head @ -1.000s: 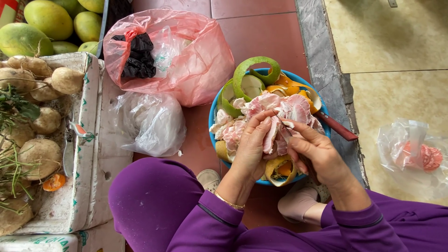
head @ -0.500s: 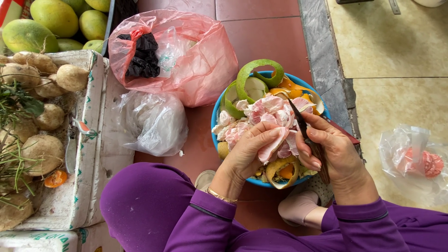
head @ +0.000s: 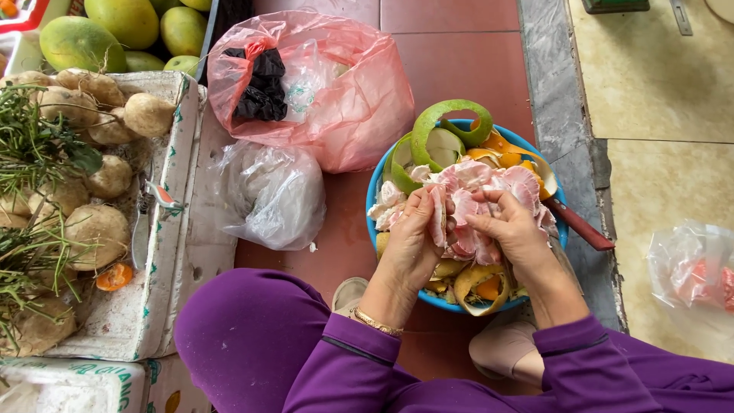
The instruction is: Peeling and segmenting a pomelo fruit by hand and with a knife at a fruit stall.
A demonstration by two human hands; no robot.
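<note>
A blue bowl [head: 374, 193] on the red tiled floor holds pink pomelo segments [head: 489, 182], curled green peel [head: 436, 126] and orange peel pieces. Over the bowl, my left hand [head: 414, 239] pinches a pale pink pomelo segment [head: 438, 218] between thumb and fingers. My right hand [head: 511, 228] grips the same cluster of pink flesh from the other side, fingertips close to the left hand's. A knife with a dark red handle [head: 579, 224] rests across the bowl's right rim, untouched. Purple sleeves and a gold bracelet [head: 376, 322] show at my wrists.
A pink plastic bag [head: 336, 99] and a clear bag [head: 271, 195] lie left of the bowl. A white foam box [head: 164, 252] with brown tubers and greens stands at left; green pomelos [head: 80, 42] behind it. Another clear bag [head: 692, 271] lies at right past a stone kerb.
My right hand has let go of the knife, which now rests on the bowl's rim. Both hands have come together on the pink segment.
</note>
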